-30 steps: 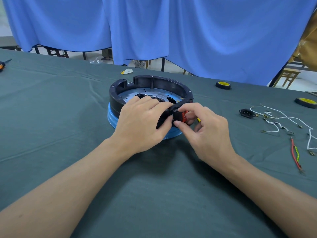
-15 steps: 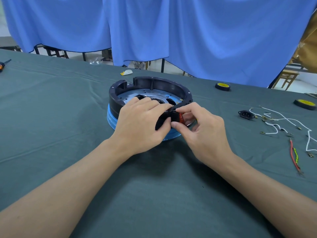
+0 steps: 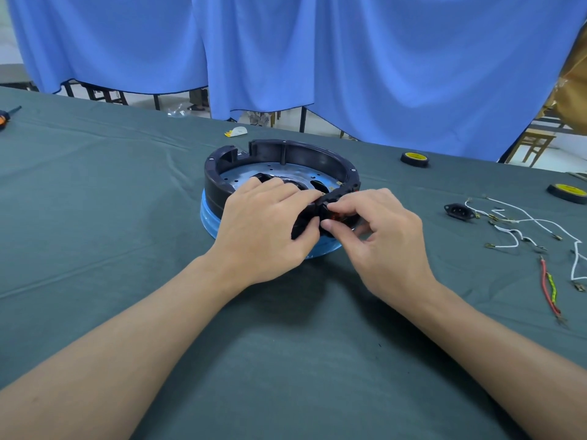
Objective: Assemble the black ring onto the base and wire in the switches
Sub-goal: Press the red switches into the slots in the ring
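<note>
While left hand (image 3: 263,231) grips ring (image 3: 305,151), right hand (image 3: 382,239) pinches switch (image 3: 336,215) at its near wall.
Ring sits on base (image 3: 209,217) at mid-bench (image 3: 95,223); wires (image 3: 503,246) near right edge.

Blue curtains (image 3: 381,58) hang behind the green-clothed table (image 3: 95,185).
</note>
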